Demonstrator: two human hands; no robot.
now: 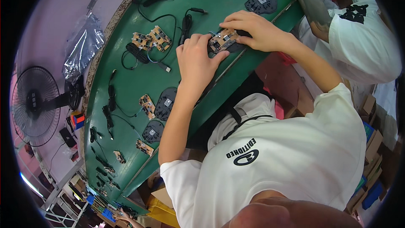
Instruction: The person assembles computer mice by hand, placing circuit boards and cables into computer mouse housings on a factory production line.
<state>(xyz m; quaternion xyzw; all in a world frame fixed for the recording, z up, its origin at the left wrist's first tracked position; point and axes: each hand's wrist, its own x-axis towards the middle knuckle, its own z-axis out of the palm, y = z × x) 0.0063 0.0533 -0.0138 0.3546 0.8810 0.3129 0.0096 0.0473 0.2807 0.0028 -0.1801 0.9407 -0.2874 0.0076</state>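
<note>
A tan circuit board (224, 40) with dark parts lies over a black plastic mouse base (237, 47), mostly hidden beneath it, at the edge of the green bench. My left hand (196, 61) grips the board's left end, fingers curled at its far side and thumb at the near edge. From the other side my right hand (258, 33) holds its right end between fingers and thumb. A thin cable end shows by the board's far edge. Close to my left hand lies a coiled black cable (185, 27) with a plug.
Two more circuit boards (159, 39) with a black USB cable (137, 52) lie left on the green bench (139, 82). Other mouse bases (166, 103) rest nearer, another base (261, 2) at right. A fan (36, 105) stands beyond the bench. A co-worker (358, 29) sits at right.
</note>
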